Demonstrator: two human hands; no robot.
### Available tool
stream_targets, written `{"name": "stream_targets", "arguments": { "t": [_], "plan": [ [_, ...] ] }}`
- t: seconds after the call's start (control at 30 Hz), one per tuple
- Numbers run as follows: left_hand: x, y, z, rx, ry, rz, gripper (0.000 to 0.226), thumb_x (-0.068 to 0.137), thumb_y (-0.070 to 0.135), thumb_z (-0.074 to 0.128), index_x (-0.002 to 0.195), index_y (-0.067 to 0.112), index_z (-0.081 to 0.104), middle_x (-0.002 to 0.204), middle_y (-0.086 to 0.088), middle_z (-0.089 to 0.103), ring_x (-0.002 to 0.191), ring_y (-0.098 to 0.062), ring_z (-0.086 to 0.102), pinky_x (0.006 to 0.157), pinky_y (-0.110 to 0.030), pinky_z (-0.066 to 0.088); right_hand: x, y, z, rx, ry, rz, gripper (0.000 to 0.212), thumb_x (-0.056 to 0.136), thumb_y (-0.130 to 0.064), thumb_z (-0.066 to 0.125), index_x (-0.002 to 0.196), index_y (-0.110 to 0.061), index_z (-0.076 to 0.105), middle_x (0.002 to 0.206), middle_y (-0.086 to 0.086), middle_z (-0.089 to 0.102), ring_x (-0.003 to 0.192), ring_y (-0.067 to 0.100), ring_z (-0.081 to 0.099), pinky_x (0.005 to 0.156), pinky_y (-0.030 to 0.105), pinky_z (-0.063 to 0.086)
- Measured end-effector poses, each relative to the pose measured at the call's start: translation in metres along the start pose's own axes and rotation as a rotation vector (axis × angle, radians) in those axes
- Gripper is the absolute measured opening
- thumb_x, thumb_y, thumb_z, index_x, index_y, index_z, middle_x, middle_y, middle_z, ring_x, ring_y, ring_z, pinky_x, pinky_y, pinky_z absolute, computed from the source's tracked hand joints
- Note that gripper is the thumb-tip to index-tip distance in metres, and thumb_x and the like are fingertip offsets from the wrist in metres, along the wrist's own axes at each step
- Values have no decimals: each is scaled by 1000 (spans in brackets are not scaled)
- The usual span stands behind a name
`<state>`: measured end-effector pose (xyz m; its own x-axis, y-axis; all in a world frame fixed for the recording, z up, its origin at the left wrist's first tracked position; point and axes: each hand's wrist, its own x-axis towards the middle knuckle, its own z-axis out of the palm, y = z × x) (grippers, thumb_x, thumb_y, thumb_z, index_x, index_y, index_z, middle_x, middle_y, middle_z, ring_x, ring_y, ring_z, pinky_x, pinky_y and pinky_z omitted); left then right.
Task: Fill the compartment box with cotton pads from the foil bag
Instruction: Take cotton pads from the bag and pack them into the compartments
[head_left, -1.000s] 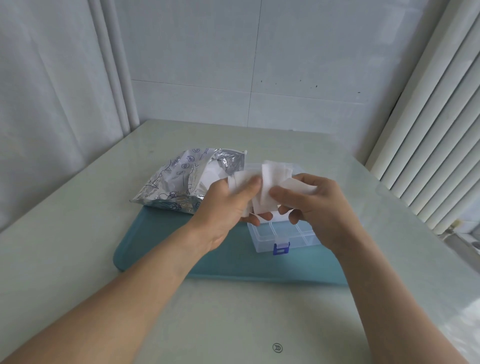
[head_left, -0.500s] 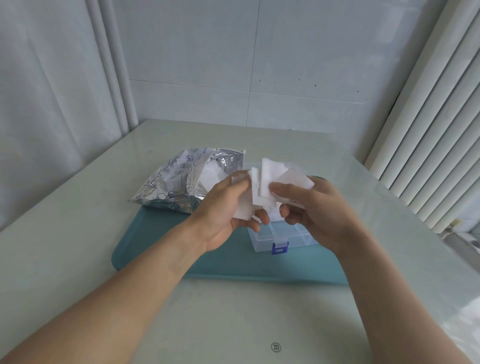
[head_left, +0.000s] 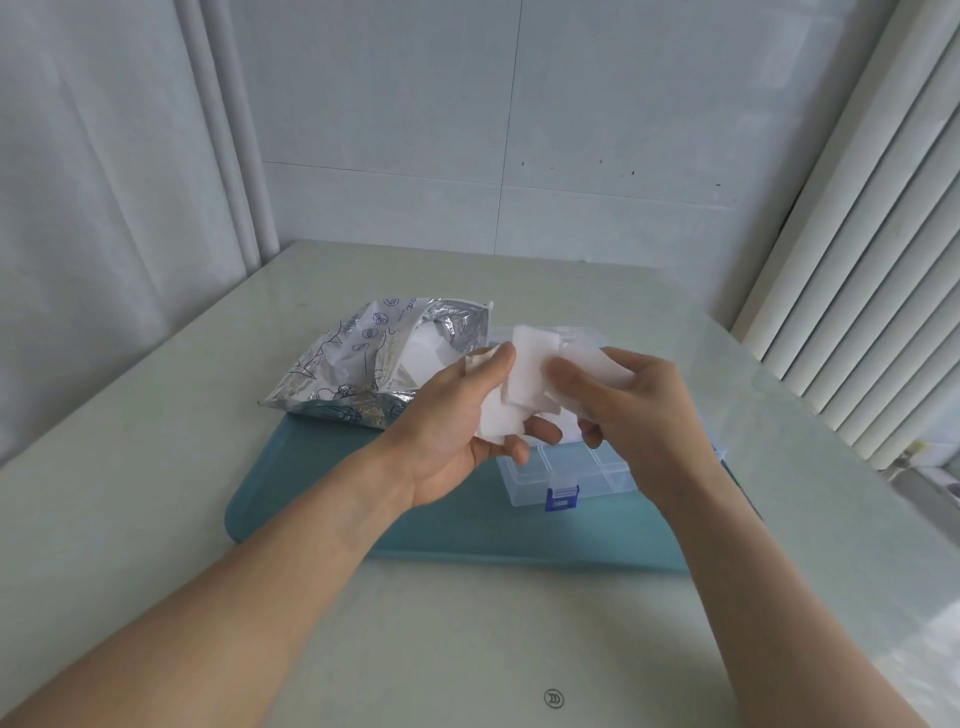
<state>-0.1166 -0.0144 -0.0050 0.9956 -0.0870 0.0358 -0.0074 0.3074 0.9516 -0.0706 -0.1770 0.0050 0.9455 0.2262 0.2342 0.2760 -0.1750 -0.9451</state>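
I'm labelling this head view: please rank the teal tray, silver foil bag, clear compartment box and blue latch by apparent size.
1. Teal rectangular tray
2. Crinkled silver foil bag
3. Clear plastic compartment box, partly hidden by the hands, so its place below the bag is unsure
4. Small blue latch

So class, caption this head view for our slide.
Both hands, left hand and right hand, hold cotton pads above the compartment box.

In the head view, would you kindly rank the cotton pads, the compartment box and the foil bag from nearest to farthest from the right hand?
1. Cotton pads: pinched by the right hand itself.
2. Compartment box: directly beneath that hand, on the teal tray.
3. Foil bag: farthest, beyond the left hand.
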Motion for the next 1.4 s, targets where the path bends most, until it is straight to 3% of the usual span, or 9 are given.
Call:
{"name": "stream_targets", "arguments": {
  "t": [0.13,0.27,0.47,0.57,0.7,0.8,1.03,1.13,1.4],
  "plan": [
    [-1,2,0,-40,68,-38,35,104,38,41,108,9,59,87,-16,63,60,-27,61,40,-25,37,4,-2,-6,176,21,93,15,92,-17,68,79,-9,66,59,-1,51,50,16,42,46,27,37],
    [-1,3,0,-76,74,-84,43,103,43,40,97,6,62,72,-14,59,56,-29,59,45,-29,47,3,-4,-10,311,-183,180,13,92,-14,67,82,-8,61,63,0,47,50,14,39,44,23,33],
    [1,2,2,-202,-43,-86,54,100,51,37,108,9,70,105,-16,72,84,-32,70,75,-44,60,-4,-3,2,149,-193,52,27,88,-15,74,87,10,65,49,2,49,43,16,38,44,24,31],
    [1,2,1,-181,-118,-98,74,89,65,37,118,4,67,110,-17,71,89,-34,71,73,-41,61,-7,-4,6,-27,-93,-34,24,83,-19,80,78,2,70,51,0,57,40,12,45,41,21,35],
    [3,-3,2,-34,-14,-23,43,97,38,51,112,0,66,101,-20,69,85,-31,70,61,-34,58,-6,-3,8,-147,-33,-35,30,86,-24,77,65,-5,69,41,-8,53,36,7,43,41,17,35],
    [4,-4,-1,-7,123,-6,17,98,17,54,106,3,62,77,-11,69,64,-28,68,45,-27,47,-5,-4,1,-93,10,-43,26,84,-25,80,76,-2,71,41,-7,49,35,8,40,41,18,32],
    [-2,2,0,64,-135,-105,42,97,46,47,102,8,66,83,-10,65,63,-23,61,44,-26,43,-5,-6,2,39,7,-115,24,80,-20,83,77,0,71,56,9,68,43,15,56,42,24,41],
    [-1,-1,-1,116,-165,-48,31,93,35,61,105,6,65,85,-6,65,63,-19,60,45,-23,43,-5,-4,3,-15,-5,-125,30,89,-23,74,67,-4,71,52,12,64,40,12,49,41,22,37],
    [5,-11,-5,241,150,91,18,87,-2,69,102,4,62,76,-9,65,56,-26,62,44,-27,44,0,-6,-8,-43,18,-79,22,89,-33,70,92,-12,75,52,-2,52,43,6,40,46,15,34]
  ]
}}
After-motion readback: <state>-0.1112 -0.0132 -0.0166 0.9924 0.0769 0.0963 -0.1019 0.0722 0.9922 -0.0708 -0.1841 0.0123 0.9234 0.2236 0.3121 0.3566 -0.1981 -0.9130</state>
